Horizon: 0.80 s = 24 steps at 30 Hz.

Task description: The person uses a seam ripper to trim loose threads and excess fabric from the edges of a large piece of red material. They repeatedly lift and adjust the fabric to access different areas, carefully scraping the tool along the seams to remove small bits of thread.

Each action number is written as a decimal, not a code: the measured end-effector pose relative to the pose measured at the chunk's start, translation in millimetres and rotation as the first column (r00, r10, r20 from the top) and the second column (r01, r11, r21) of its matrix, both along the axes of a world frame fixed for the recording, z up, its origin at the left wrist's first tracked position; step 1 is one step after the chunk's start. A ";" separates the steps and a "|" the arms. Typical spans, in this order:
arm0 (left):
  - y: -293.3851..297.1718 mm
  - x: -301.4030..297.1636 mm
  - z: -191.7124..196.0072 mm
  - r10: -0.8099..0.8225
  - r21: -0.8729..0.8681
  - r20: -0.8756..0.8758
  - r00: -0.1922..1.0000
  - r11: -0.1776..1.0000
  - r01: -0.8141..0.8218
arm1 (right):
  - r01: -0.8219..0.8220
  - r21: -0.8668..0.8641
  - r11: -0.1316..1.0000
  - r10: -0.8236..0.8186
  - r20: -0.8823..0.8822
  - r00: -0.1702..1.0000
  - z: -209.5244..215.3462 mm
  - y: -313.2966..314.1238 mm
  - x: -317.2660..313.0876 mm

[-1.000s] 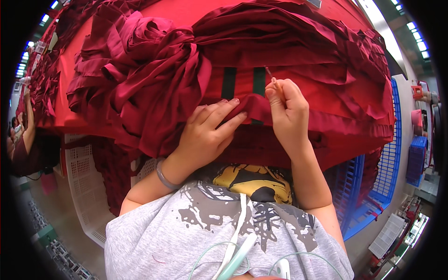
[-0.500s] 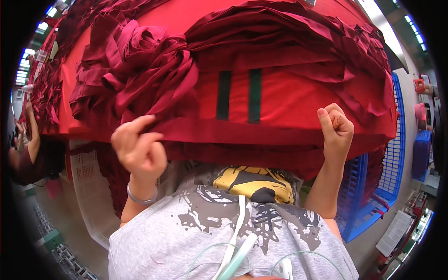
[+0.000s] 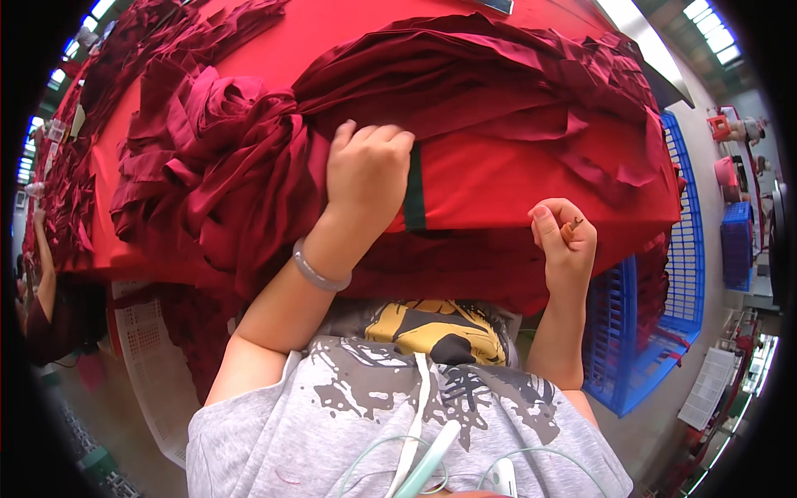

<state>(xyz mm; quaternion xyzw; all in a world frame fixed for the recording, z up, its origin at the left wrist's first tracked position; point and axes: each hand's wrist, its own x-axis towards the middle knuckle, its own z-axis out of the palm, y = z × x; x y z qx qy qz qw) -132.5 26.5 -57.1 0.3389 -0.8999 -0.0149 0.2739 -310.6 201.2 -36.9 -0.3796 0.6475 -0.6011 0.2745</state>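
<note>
In the head view, your left hand (image 3: 365, 170) has moved up from the front edge and now lies knuckles-up on the bright red fabric panel (image 3: 515, 178), fingers curled over the fold of dark maroon cloth (image 3: 498, 75) just left of the dark green stripe (image 3: 413, 199). Your right hand (image 3: 564, 241) has come off the edge and is clenched round a small brownish tool (image 3: 573, 224), apart from the panel's front edge. The stack stays on the red tabletop (image 3: 315, 37), so the work has shifted from straightening the edge to pressing the panel down.
</note>
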 end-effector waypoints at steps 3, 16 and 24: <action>0.8 16.7 13.3 -0.192 0.145 -0.137 0.972 0.967 0.212 | -0.052 0.034 0.998 0.049 0.083 0.995 -0.2 7.0 -0.6; -15.9 102.8 77.1 -0.546 0.623 -0.290 0.786 0.516 0.588 | 0.104 -0.209 0.972 0.113 0.811 0.575 18.1 -76.2 34.7; -11.5 123.6 64.5 -0.328 0.564 -0.556 0.764 0.526 0.636 | 0.180 -0.774 0.607 0.445 0.519 0.730 12.8 24.3 -190.6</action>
